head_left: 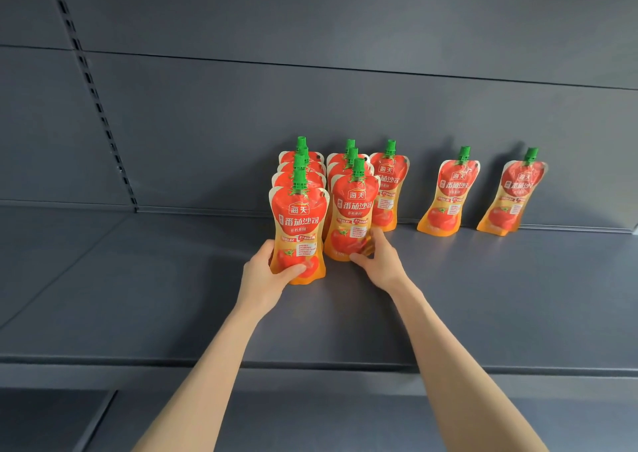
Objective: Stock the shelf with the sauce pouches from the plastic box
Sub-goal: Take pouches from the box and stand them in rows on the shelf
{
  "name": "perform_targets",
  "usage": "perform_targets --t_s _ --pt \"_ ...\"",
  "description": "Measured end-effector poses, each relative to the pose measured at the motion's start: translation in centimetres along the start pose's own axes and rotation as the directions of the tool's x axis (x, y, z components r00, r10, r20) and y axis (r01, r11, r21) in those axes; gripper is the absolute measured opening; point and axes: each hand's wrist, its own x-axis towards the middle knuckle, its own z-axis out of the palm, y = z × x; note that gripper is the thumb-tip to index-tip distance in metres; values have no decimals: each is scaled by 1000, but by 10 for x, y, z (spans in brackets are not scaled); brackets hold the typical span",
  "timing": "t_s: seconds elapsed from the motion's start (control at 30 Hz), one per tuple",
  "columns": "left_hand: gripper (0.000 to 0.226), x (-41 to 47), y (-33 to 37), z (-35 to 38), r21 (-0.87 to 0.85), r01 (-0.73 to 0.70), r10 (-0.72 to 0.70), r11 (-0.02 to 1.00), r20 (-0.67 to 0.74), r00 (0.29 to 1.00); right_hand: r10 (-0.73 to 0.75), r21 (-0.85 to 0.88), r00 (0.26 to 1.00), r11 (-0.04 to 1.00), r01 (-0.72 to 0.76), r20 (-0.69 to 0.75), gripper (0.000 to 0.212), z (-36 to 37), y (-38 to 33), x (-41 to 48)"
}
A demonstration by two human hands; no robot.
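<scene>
Though perhaps touching, rows [315,172] behind gripped pouches [299,230].

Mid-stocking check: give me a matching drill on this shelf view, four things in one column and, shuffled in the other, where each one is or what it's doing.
Column A
1. left hand
2. right hand
3. far-right pouch
4. slotted rail

Column B
a. alone at the back of the shelf, nothing in front of it
b. grips the second-row front pouch near its base
c. runs up the back panel on the left
d. grips the left-row front pouch, thumb across its front

Pairs: 1-d, 2-b, 3-a, 4-c
</scene>
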Motion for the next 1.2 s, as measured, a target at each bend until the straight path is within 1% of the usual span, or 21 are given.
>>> perform_targets --t_s 0.23,0.33,0.43,0.53,0.6,0.67,0.73,0.77,0.83,1.0,1.1,1.2 --pt "44 -1 1 0 38 6 -6 999 -10 1000 -17 -41 999 999 15 -32 56 2 -1 0" --pt "44 -2 3 1 55 13 -12 998 -15 1000 -20 -85 998 996 15 -54 56 4 -1 0" --pt "50 -3 5 1 96 28 -25 995 -33 999 4 -105 997 994 -12 -77 56 4 -2 -3" --pt "58 -8 7 -1 109 53 -46 993 -60 997 24 -69 992 997 -32 -121 57 2 -5 -11" --pt "60 -16 6 -3 174 40 -20 984 -111 994 5 -74 988 997 -16 -152 56 0 -4 -22" --pt "60 -29 8 -4 275 28 28 961 -199 980 -26 -120 983 993 4 -184 50 -5 -3 -36" --pt "51 -43 15 -4 305 -17 98 952 -251 963 -45 -113 974 993 20 -224 41 -13 -4 -53" --pt "45 -49 22 -4 302 -62 140 951 -246 959 -54 -96 968 995 32 -247 37 -18 -5 -62" --pt "35 -57 39 0 283 -149 209 948 -198 958 -81 -86 953 995 59 -292 30 -32 -10 -79" --pt "24 -81 91 31 158 -288 293 944 -10 956 -105 -71 904 994 83 -415 23 -72 -8 -139" --pt "22 -112 110 68 94 -335 321 938 134 938 -51 -42 879 998 36 -473 17 -98 11 -192" --pt "19 -158 116 115 15 -325 309 946 266 913 36 -23 857 998 -56 -514 14 -123 46 -254"
